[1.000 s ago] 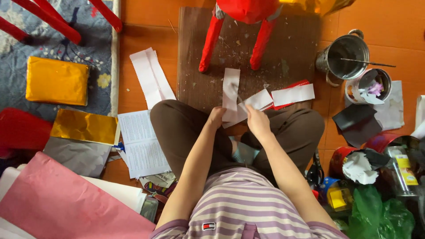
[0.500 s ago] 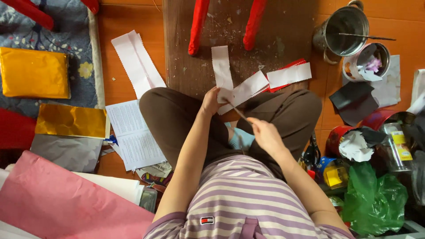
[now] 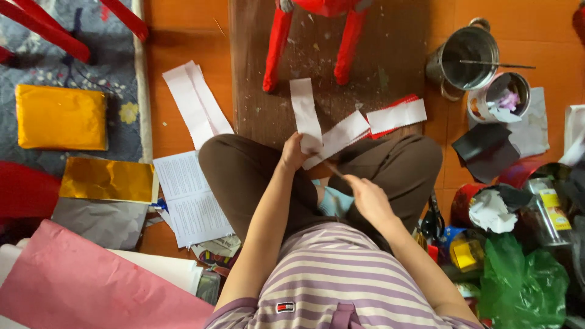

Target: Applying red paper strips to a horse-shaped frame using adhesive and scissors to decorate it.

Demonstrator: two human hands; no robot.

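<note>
Seated cross-legged on orange floor (image 3: 183, 36), knees at edge of brown board (image 3: 390, 85). Left hand (image 3: 294, 153) pinching white strips (image 3: 317, 131) fanned over the board edge. Right hand (image 3: 367, 196) closed around a thin stick (image 3: 334, 171), tip near the strips; touching or not, hard to tell. More strips (image 3: 397, 114) just beside, on red card. Steel pot (image 3: 466, 58) well to the right. Gold foil (image 3: 108, 180) on the left.
</note>
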